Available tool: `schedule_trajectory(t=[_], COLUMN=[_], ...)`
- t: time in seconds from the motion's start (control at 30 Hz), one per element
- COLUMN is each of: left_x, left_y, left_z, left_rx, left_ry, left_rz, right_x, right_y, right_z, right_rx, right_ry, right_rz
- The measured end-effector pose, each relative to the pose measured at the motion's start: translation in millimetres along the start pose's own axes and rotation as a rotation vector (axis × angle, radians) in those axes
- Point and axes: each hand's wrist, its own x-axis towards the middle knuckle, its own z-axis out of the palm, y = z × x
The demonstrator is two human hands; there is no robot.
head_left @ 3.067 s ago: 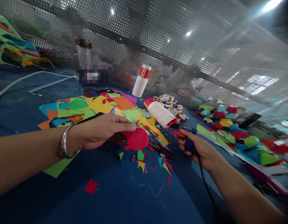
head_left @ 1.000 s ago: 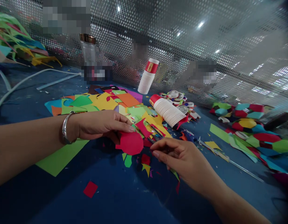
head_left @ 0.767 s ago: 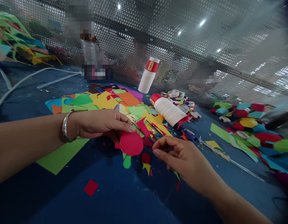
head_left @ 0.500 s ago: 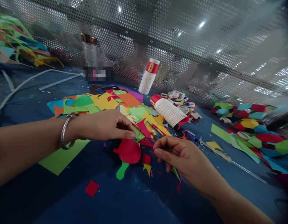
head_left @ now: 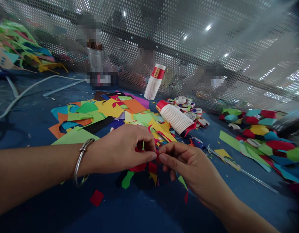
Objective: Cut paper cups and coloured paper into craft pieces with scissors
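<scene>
Left hand [head_left: 122,150] and right hand [head_left: 188,163] meet fingertip to fingertip, both pinching a small red paper piece [head_left: 156,154] just above the blue counter [head_left: 130,210]. Paper scraps [head_left: 108,110] behind, cup stack [head_left: 175,118] lying near.

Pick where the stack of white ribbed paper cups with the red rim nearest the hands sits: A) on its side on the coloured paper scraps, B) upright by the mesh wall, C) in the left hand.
A: the stack of white ribbed paper cups with the red rim lies tipped over on the coloured paper scraps, beyond both hands.
</scene>
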Motion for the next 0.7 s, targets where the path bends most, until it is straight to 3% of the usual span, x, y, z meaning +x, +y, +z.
schedule_trajectory(t=[0.37,0.7], left_x=[1.8,4.9], left_y=[3.2,2.3], left_z=[2.6,4.6], left_rx=[-0.04,-0.034], left_ry=[-0.02,0.045], left_rz=[-0.03,-0.08], right_x=[-1.5,-1.7], right_y=[-0.4,-1.5], right_z=[3.8,4.7], right_rx=[0.008,0.026], right_ry=[0.014,0.033], right_rz=[-0.039,-0.028])
